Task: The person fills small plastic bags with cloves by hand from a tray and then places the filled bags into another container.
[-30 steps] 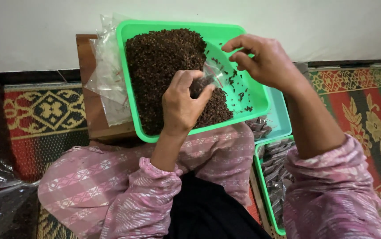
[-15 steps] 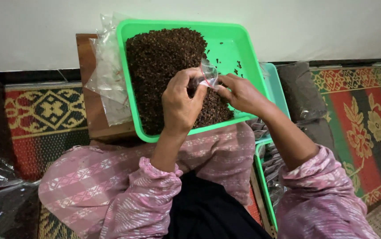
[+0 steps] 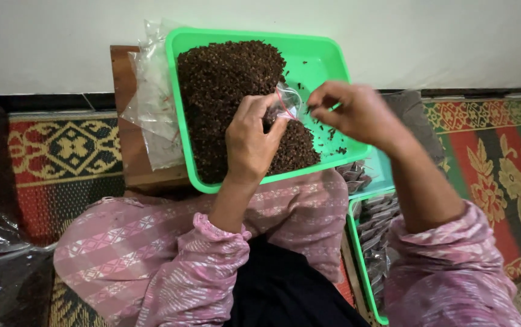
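While pinched — crinkly clear pouch (image 3: 286,102), grainy cloves (image 3: 230,91).

A small clear plastic bag (image 3: 286,102) is held up over a green tray (image 3: 324,57). The bag has a thin red line near its top and looks crumpled. A big heap of dark brown cloves (image 3: 230,85) is piled in the tray's left part. A few loose cloves are scattered on the bare green floor.
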